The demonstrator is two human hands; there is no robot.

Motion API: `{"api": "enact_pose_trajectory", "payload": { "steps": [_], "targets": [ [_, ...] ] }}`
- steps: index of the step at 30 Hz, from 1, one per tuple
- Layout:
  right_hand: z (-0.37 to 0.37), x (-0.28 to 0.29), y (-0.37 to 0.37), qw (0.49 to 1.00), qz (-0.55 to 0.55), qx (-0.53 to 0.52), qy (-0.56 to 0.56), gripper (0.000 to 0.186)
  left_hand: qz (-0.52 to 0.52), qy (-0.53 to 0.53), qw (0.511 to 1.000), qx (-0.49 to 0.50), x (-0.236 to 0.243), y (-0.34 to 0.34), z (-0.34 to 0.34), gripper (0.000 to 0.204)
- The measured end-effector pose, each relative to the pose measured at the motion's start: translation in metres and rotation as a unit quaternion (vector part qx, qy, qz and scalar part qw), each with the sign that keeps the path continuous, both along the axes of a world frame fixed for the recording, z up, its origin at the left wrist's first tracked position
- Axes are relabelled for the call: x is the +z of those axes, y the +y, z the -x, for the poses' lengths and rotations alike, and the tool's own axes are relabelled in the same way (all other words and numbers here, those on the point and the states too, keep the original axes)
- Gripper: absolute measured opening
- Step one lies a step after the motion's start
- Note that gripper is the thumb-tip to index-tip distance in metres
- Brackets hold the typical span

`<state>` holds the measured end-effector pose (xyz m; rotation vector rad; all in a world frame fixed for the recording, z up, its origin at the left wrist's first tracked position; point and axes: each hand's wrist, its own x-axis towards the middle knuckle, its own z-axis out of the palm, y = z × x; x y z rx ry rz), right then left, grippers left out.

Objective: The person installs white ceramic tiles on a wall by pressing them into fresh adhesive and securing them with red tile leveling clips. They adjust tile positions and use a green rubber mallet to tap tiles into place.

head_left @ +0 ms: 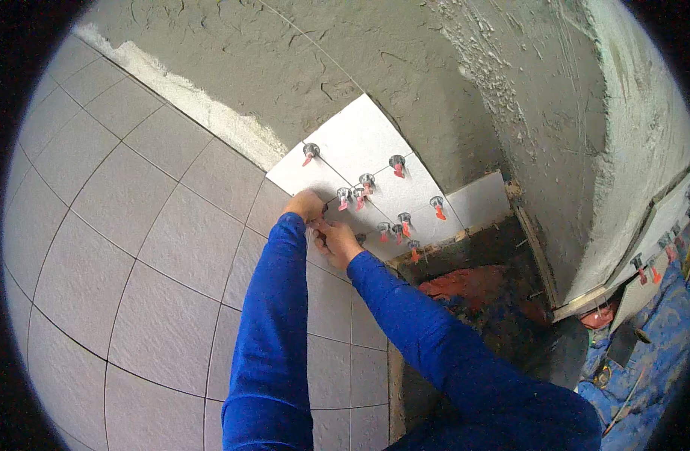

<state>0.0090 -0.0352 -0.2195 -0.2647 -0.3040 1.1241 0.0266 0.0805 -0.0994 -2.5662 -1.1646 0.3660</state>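
My left hand and my right hand meet at the lower left edge of the white tiles. Both hands have bent, closed fingers, pinched around a small dark piece whose kind is mostly hidden by them. Closest to them on the tiles are two tile levelling clips with black caps and red tabs. More such clips sit along the joints: one at the upper left, one at the upper right, and several lower down.
Grey square tiles cover the left side. Wet grey mortar coats the surface beyond the white tiles. A thin line runs across it. A dark recess with reddish material lies at right, beside more clipped tiles and blue sheeting.
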Motion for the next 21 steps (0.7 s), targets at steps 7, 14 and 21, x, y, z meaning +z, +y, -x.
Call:
{"api": "enact_pose_trajectory", "payload": {
  "steps": [7,14,21],
  "targets": [
    [0.004,-0.004,0.002,1.0,-0.022,-0.015,-0.012,0.02,-0.018,0.259,0.925,-0.279,0.01,0.004,0.006,0.031],
    [0.004,-0.001,-0.002,0.999,-0.01,-0.041,-0.025,0.02,-0.055,0.174,0.975,-0.131,0.0,0.009,-0.002,0.04],
    [0.007,0.004,-0.002,0.997,0.025,-0.072,0.003,0.022,-0.118,-0.102,0.987,-0.038,-0.018,0.002,0.012,0.019]
  ]
}}
